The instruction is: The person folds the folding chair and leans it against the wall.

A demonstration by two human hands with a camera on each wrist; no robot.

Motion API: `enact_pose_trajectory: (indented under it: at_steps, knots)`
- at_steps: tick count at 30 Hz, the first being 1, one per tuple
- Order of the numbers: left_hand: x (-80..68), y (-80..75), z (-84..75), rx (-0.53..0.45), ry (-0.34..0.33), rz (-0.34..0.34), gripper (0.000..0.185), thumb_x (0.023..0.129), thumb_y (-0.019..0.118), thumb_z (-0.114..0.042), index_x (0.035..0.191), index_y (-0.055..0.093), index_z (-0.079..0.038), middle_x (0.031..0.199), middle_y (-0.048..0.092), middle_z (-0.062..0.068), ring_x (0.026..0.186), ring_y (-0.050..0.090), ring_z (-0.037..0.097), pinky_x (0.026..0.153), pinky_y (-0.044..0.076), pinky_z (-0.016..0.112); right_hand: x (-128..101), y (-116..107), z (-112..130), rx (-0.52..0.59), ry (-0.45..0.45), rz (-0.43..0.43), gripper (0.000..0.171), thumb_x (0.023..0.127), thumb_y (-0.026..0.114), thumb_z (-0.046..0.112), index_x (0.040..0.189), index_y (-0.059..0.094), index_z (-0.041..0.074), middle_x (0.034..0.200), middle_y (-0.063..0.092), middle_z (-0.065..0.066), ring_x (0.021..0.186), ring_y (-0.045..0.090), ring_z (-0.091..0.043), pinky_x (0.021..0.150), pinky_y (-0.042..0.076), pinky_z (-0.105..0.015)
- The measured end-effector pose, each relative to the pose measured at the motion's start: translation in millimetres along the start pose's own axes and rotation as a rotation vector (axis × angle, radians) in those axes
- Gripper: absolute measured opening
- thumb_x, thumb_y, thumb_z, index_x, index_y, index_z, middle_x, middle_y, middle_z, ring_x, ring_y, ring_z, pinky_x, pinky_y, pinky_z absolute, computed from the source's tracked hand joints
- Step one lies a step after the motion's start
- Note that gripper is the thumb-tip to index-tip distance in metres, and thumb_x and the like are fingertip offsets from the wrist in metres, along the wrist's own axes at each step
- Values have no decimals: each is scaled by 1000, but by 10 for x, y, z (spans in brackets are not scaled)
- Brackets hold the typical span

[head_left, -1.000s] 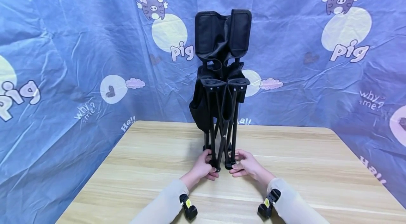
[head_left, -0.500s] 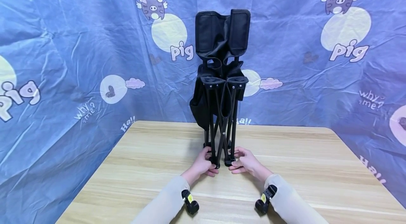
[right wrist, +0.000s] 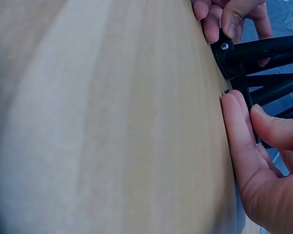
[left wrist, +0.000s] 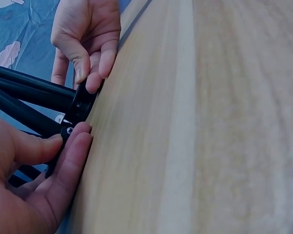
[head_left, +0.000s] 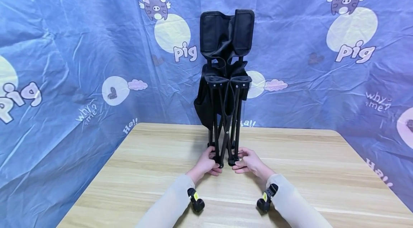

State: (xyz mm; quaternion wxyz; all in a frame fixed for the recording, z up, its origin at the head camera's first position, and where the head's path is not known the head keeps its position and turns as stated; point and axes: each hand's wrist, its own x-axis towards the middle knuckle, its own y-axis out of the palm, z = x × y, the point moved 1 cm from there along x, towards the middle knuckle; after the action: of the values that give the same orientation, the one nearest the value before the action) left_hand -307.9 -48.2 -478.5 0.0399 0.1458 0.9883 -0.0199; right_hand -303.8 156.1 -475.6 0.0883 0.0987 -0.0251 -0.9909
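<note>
Against the pig-print blue backdrop (head_left: 80,59), on the wooden table (head_left: 306,170), we are gripping the folded camp chair (head_left: 226,77) standing upright between our left hand (head_left: 208,163) and right hand (head_left: 248,162), seemingly squeezing its feet closer than a second ago.

Black folding chair (head_left: 226,77) on a pale wood-grain table (head_left: 306,170); blue backdrop (head_left: 80,41) printed with purple pigs, cream circles, white lettering; sleeves (head_left: 290,199) seemingly beige
</note>
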Motion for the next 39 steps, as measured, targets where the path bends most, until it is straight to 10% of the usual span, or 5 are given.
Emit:
enact_pose_trajectory:
  at_steps: [39]
  knots:
    - [215,17,-41,35,1,-90,71,80,49,23,146,38,-1,140,46,30,69,72,34,51,60,36,214,31,30,12,-5,-100,55,84,48,-23,137,41,-7,121,53,-24,68,70,-25,59,62,-37]
